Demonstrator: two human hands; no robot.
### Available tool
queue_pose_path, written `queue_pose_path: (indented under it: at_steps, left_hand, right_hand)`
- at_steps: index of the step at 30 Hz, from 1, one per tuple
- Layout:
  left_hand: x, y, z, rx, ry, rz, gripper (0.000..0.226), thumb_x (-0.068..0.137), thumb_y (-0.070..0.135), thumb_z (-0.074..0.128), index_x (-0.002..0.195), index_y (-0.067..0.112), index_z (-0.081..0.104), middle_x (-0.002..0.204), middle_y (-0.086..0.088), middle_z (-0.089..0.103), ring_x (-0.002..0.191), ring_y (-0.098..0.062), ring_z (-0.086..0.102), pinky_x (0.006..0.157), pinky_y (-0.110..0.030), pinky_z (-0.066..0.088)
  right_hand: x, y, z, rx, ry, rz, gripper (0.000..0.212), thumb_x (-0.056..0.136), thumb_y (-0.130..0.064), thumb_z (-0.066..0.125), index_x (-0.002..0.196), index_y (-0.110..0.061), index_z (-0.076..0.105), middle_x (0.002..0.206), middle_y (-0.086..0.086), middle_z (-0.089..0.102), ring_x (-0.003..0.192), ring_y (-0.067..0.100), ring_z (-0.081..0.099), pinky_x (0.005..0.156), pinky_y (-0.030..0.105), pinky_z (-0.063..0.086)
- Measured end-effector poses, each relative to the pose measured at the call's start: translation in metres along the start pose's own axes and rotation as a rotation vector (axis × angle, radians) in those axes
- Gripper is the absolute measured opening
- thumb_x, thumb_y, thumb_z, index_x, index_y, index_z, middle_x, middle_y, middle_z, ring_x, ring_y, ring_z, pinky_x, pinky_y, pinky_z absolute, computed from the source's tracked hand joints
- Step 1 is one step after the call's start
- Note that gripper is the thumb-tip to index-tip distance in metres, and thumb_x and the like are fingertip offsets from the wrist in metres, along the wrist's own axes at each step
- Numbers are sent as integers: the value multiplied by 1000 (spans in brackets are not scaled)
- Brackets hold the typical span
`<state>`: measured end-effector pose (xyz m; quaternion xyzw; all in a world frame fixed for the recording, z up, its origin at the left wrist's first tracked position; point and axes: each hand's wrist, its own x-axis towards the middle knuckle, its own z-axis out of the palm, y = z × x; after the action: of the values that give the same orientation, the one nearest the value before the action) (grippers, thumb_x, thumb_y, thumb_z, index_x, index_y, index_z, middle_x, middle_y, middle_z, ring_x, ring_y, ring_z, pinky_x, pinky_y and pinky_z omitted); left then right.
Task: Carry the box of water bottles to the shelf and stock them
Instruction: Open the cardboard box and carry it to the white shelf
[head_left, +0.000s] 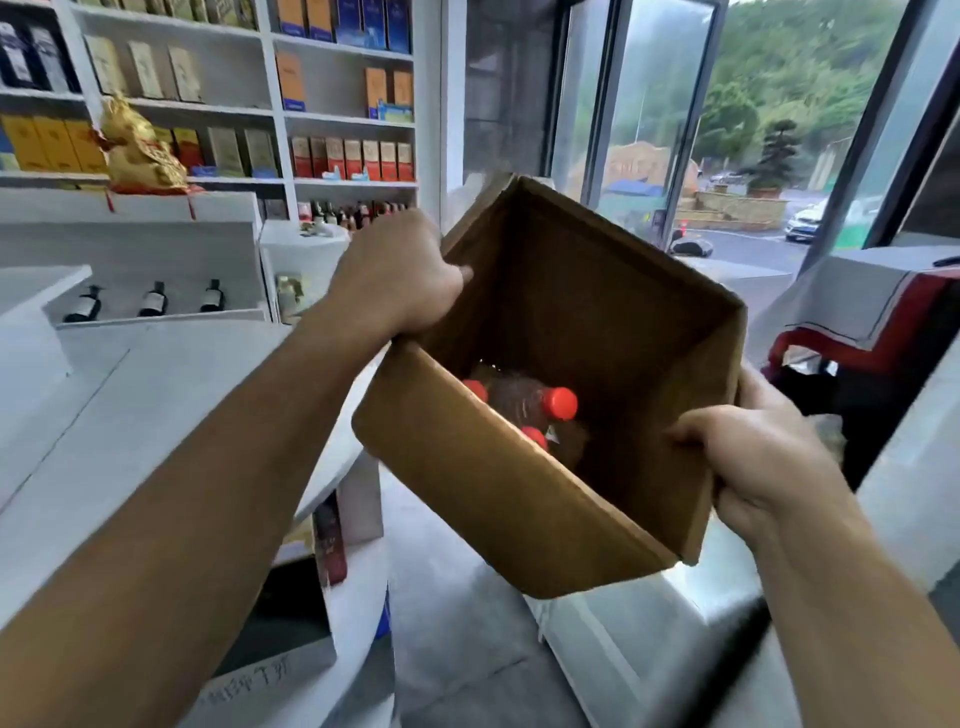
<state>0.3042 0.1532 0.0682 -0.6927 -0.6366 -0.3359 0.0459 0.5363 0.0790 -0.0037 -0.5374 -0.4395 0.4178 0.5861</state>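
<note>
An open brown cardboard box (488, 483) is held up in the air in front of me, tilted with its opening toward the camera. At its bottom lie water bottles with red caps (560, 403); three caps show, and the bottle bodies are in shadow. My left hand (400, 275) grips the box's far left rim, thumb inside. My right hand (763, 457) clamps the near right corner, fingers curled over the edge. White wall shelves (332, 117) with boxed goods stand at the back left.
A white counter (156, 395) curves along my left, with dark bottles (153, 300) displayed on its tier and a gold figurine (137, 148) above. Grey floor (457, 623) runs ahead between counter and a white ledge. Glass doors (644, 119) and a red-trimmed chair (872, 332) are at right.
</note>
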Motion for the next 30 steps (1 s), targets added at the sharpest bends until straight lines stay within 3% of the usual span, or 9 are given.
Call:
queue_pose_path:
  at_steps: [3,6,8,10,13,16,20,25,30]
  left_hand:
    - [-35,-12,31,-107,-22,-36,25,90,33,64,85,9,72,57,4,50,57,-19,51,55,-27,33]
    - [-74,-22,67,-167,-72,-104,25,91,31,63,71,18,59,56,7,53,52,-8,46,49,-23,29]
    - [-102,-28,91,-212,-103,-173,35,91,31,63,61,16,54,55,3,57,52,-10,50,49,-22,31]
    - [-132,-35,111,-223,-141,-237,42,91,32,62,54,16,53,51,1,56,51,-13,53,48,-24,32]
    - [-171,-44,130,-216,-207,-312,41,93,35,59,57,15,56,53,-4,60,56,-22,60,49,-30,35]
    - [-202,-53,143,-168,-266,-397,43,92,35,59,54,15,51,50,0,55,57,-24,58,49,-32,33]
    - [-222,-62,156,-132,-336,-473,43,90,37,59,58,9,55,51,-4,58,59,-27,61,54,-36,42]
    - [-218,-70,167,-53,-418,-502,41,90,37,58,58,13,50,52,-3,51,70,-32,62,57,-38,37]
    - [-184,-84,193,7,-409,-524,40,92,39,54,63,11,51,53,-4,48,59,-26,48,55,-37,33]
  right_hand:
    - [-7,14,-16,-51,7,-41,72,80,26,39,92,-40,68,85,10,73,92,42,69,83,62,57]
    - [-11,34,-30,-194,-45,-46,92,81,24,39,114,-58,64,86,0,79,88,38,72,78,63,57]
    - [-12,52,-39,-230,-91,-16,96,82,25,38,107,-65,61,78,-15,78,75,17,75,74,49,62]
    - [-15,73,-46,-278,-119,22,94,79,26,38,97,-64,59,72,-26,75,63,0,70,57,24,61]
    - [-25,110,-53,-302,-182,92,97,74,28,36,113,-57,63,90,-17,79,66,0,69,50,13,49]
    - [-34,141,-59,-345,-219,197,100,74,23,40,124,-62,58,101,-15,79,82,10,72,66,23,51]
    - [-27,170,-61,-344,-240,326,106,74,22,40,111,-76,55,90,-8,81,70,19,69,70,31,47]
    - [3,189,-45,-223,-276,443,105,74,25,34,115,-67,61,87,19,78,68,28,55,69,39,39]
    - [67,200,-22,-168,-274,419,101,73,27,34,114,-60,66,101,22,75,78,34,57,74,47,41]
